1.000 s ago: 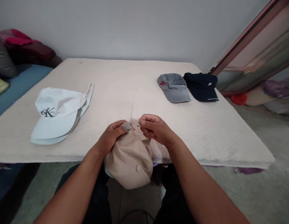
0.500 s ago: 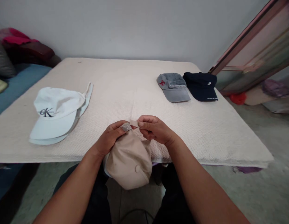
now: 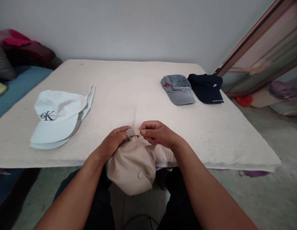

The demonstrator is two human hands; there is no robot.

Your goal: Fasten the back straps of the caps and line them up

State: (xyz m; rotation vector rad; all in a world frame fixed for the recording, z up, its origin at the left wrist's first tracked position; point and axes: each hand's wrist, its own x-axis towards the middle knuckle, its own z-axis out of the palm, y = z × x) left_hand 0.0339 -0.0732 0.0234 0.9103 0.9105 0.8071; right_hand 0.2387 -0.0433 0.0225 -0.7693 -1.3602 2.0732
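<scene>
The right hand (image 3: 156, 133), low in the middle of the frame, has its thumb and fingers pinched narrow on the strap (image 3: 137, 132) of a beige cap (image 3: 130, 167). Just left of it, the left hand (image 3: 113, 142) grips the same cap near a metal buckle (image 3: 130, 133), thumb against it. The relation that matters is this short line: the strap runs nearly level across the frame, its long axis pointing from the right fingertips straight at the buckle (whether it passes through, one cannot tell). The buckle lies nearest the left hand; the strap's visible piece ends at the right. Below both hands, the cap's crown hangs toward the bottom of the frame, over the near edge of the table (image 3: 129, 92). A white cap (image 3: 55, 103) rests well apart at the left.
</scene>
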